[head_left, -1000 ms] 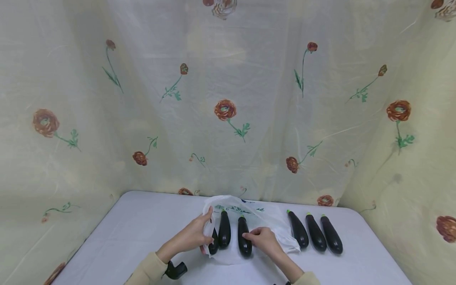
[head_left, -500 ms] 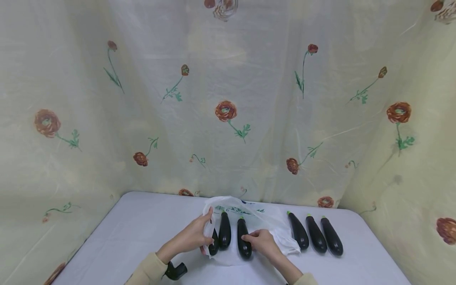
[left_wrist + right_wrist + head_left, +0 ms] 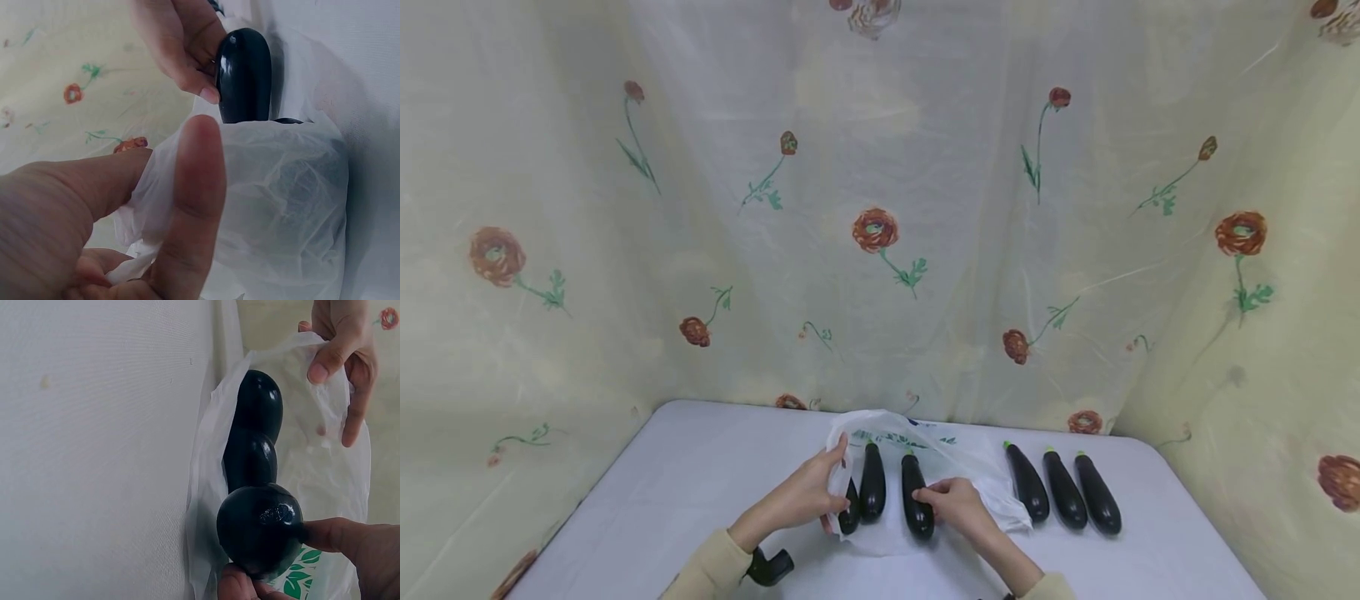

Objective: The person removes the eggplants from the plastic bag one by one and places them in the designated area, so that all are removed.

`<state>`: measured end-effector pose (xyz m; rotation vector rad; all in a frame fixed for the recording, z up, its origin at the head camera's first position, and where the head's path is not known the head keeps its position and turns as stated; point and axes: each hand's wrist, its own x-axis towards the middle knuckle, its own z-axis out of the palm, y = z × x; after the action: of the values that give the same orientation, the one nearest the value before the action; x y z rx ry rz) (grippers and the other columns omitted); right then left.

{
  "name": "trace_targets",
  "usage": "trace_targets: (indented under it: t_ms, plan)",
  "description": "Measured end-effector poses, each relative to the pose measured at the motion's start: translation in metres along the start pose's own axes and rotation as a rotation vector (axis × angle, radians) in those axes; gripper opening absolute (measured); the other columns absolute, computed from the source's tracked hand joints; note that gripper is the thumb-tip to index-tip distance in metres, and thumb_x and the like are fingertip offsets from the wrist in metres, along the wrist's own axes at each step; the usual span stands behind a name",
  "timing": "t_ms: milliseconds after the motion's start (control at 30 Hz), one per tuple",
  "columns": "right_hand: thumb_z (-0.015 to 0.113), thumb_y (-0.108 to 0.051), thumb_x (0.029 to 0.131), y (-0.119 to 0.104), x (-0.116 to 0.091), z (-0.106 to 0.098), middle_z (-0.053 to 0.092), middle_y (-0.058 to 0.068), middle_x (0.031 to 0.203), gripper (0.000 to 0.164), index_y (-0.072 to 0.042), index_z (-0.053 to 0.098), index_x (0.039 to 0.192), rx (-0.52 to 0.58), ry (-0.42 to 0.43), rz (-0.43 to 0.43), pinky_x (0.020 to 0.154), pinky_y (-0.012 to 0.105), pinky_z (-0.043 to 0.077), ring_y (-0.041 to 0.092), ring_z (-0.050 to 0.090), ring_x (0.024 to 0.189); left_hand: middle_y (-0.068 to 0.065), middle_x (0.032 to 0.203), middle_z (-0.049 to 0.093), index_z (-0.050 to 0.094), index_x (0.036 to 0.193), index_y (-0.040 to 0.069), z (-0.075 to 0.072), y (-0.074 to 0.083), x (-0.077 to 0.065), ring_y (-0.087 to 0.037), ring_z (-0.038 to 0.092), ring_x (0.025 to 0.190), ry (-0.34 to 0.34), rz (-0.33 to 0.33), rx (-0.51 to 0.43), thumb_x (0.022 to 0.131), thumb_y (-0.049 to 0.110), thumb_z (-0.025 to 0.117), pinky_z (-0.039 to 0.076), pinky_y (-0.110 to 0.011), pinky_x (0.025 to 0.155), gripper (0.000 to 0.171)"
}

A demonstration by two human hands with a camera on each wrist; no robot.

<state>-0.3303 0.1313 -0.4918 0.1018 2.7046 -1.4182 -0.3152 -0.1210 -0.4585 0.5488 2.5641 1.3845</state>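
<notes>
A white plastic bag with green print lies mouth towards me on the table. My left hand grips the left side of its mouth; in the left wrist view, the thin film passes between thumb and fingers. Two dark eggplants lie inside the bag on the left, the outer one partly behind my left hand. With my right hand I pinch a third eggplant near its blunt end, at the bag's mouth. The right wrist view has thumb and fingers on opposite sides of this eggplant.
To the right of the bag, three more eggplants lie side by side, green stem ends away from me. The bag's crumpled edge touches or nearly touches the nearest one. A floral curtain hangs behind the white table.
My right hand and the pinched eggplant have shifted slightly, its blunt end a little to the right. The left hand keeps its hold on the bag.
</notes>
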Motion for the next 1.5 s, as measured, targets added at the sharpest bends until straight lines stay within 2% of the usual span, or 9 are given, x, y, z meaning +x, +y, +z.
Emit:
trace_targets:
  t_ms: [100, 133, 333, 400, 633, 800, 1067, 1300, 1500]
  plan:
    - [0.073, -0.028, 0.079, 0.000, -0.001, -0.002, 0.067, 0.005, 0.078, 0.036, 0.003, 0.071, 0.095, 0.001, -0.006, 0.002, 0.057, 0.023, 0.048, 0.013, 0.058, 0.066, -0.027, 0.147, 0.037, 0.009, 0.154, 0.001, 0.000, 0.000, 0.001, -0.017, 0.060, 0.049, 0.001, -0.010, 0.008, 0.078, -0.002, 0.072, 0.057, -0.033, 0.047, 0.099]
    - [0.073, -0.028, 0.079, 0.000, -0.002, -0.003, 0.067, 0.005, 0.078, 0.036, 0.004, 0.071, 0.096, 0.002, -0.009, -0.001, 0.058, 0.022, 0.048, 0.013, 0.058, 0.066, -0.027, 0.147, 0.037, 0.009, 0.154, 0.001, 0.000, 0.001, 0.001, -0.017, 0.060, 0.049, 0.001, -0.014, 0.005, 0.078, -0.002, 0.072, 0.058, -0.034, 0.047, 0.099]
    - [0.073, -0.025, 0.080, 0.004, -0.004, -0.007, 0.068, 0.006, 0.082, 0.036, 0.006, 0.070, 0.098, 0.015, -0.005, -0.033, 0.058, 0.023, 0.050, 0.013, 0.058, 0.069, -0.027, 0.147, 0.037, 0.009, 0.154, 0.002, 0.001, -0.001, 0.001, -0.016, 0.059, 0.049, 0.001, -0.019, -0.006, 0.078, -0.002, 0.072, 0.059, -0.050, 0.055, 0.099]
    - [0.073, -0.025, 0.080, 0.004, -0.005, -0.008, 0.068, 0.007, 0.083, 0.036, 0.006, 0.070, 0.098, 0.018, -0.002, -0.040, 0.059, 0.024, 0.052, 0.013, 0.059, 0.069, -0.026, 0.147, 0.038, 0.009, 0.154, 0.002, 0.001, -0.002, 0.001, -0.016, 0.058, 0.049, 0.001, -0.019, -0.004, 0.078, -0.001, 0.072, 0.059, -0.050, 0.055, 0.099]
    - [0.073, -0.025, 0.080, 0.005, -0.011, -0.016, 0.070, 0.008, 0.085, 0.036, 0.006, 0.070, 0.099, 0.016, 0.006, -0.053, 0.064, 0.027, 0.057, 0.012, 0.061, 0.071, -0.026, 0.148, 0.036, 0.009, 0.155, 0.004, 0.000, -0.002, 0.002, -0.018, 0.060, 0.049, 0.007, -0.014, 0.004, 0.078, -0.001, 0.072, 0.059, -0.041, 0.051, 0.100]
    - [0.073, -0.025, 0.079, 0.006, -0.018, -0.023, 0.070, 0.006, 0.085, 0.036, 0.004, 0.070, 0.100, -0.005, 0.011, -0.042, 0.064, 0.027, 0.055, 0.013, 0.061, 0.071, -0.027, 0.148, 0.035, 0.009, 0.154, 0.003, 0.000, -0.002, 0.002, -0.017, 0.060, 0.049, 0.013, -0.014, 0.013, 0.078, 0.000, 0.073, 0.058, -0.034, 0.048, 0.100]
    - [0.074, -0.024, 0.079, 0.009, -0.021, -0.033, 0.070, 0.005, 0.084, 0.035, 0.004, 0.070, 0.100, 0.003, 0.016, -0.021, 0.064, 0.027, 0.056, 0.013, 0.063, 0.070, -0.028, 0.146, 0.038, 0.009, 0.154, 0.000, 0.000, -0.002, 0.003, -0.014, 0.057, 0.050, 0.014, 0.009, 0.027, 0.078, 0.000, 0.073, 0.056, -0.030, 0.046, 0.099]
    - [0.074, -0.025, 0.079, 0.011, -0.024, -0.039, 0.071, 0.006, 0.086, 0.035, 0.004, 0.070, 0.101, -0.001, 0.010, -0.008, 0.066, 0.030, 0.057, 0.013, 0.064, 0.071, -0.027, 0.146, 0.038, 0.009, 0.154, 0.000, 0.001, -0.002, 0.002, -0.015, 0.058, 0.049, 0.011, 0.007, 0.013, 0.078, -0.001, 0.072, 0.059, -0.043, 0.051, 0.098]
    - [0.074, -0.027, 0.079, 0.010, -0.029, -0.046, 0.071, 0.005, 0.089, 0.034, 0.000, 0.071, 0.100, -0.033, 0.011, -0.011, 0.068, 0.031, 0.057, 0.014, 0.064, 0.074, -0.027, 0.146, 0.037, 0.009, 0.154, 0.001, 0.001, -0.001, 0.002, -0.017, 0.059, 0.049, 0.009, 0.001, -0.002, 0.078, -0.002, 0.072, 0.059, -0.042, 0.051, 0.099]
